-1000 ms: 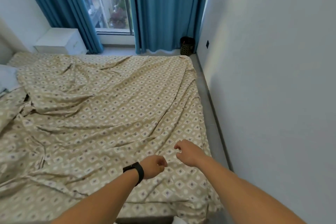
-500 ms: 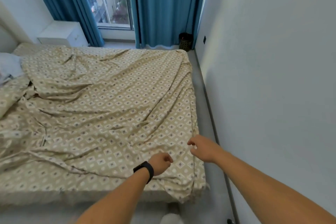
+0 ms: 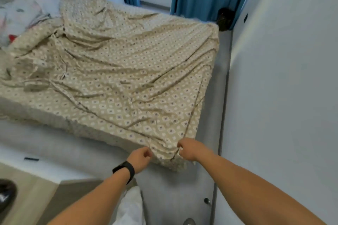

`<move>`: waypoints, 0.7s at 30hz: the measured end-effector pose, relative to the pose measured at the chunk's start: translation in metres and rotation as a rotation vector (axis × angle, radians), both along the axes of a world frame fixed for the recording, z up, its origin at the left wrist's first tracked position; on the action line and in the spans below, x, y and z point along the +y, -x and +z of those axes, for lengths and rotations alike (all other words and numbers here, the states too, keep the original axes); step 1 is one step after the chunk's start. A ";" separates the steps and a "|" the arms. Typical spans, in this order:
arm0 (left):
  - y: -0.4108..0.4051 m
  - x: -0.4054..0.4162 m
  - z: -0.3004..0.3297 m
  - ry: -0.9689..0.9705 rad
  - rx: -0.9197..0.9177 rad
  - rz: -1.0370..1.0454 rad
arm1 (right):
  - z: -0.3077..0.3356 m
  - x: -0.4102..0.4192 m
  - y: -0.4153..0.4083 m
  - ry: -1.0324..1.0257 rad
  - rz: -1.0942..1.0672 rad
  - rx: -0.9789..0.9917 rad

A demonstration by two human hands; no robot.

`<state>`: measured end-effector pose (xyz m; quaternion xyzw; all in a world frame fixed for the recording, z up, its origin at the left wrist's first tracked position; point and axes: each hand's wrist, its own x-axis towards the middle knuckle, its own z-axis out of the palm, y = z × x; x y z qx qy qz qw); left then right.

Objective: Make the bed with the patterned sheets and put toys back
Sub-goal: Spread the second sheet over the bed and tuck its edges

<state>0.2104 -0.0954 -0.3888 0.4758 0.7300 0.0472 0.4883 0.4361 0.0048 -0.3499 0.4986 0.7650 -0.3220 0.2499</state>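
We find the patterned sheet [image 3: 128,71] spread rumpled mid-frame; left hand [image 3: 140,159] and right hand [image 3: 189,150] each pinch its near corner, lower centre. Step: straightening. Next, we judge, an even outward pull.

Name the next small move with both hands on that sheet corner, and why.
Probably draw the corner toward the person and down over the mattress edge. Both the left hand and right hand grip the patterned sheet at its near corner, which is bunched there, and long creases run from it across the bed.
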 end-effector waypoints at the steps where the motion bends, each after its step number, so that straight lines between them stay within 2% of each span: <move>1: -0.009 -0.009 -0.009 0.019 0.001 0.012 | -0.007 0.002 -0.002 -0.006 0.033 -0.012; 5: -0.037 -0.031 -0.035 0.026 0.010 0.018 | -0.048 -0.013 -0.008 -0.049 0.054 -0.011; 12: -0.038 0.011 -0.110 -0.099 -0.010 -0.054 | -0.130 -0.013 0.011 -0.162 0.059 0.032; 14: -0.031 0.015 -0.148 -0.147 0.033 -0.102 | -0.162 -0.008 0.017 -0.215 0.077 0.038; 18: -0.007 0.015 -0.234 -0.317 0.290 -0.237 | -0.236 0.007 0.027 -0.366 0.174 0.031; 21: 0.003 0.017 -0.281 -0.449 0.300 -0.246 | -0.279 0.021 0.035 -0.498 0.243 0.032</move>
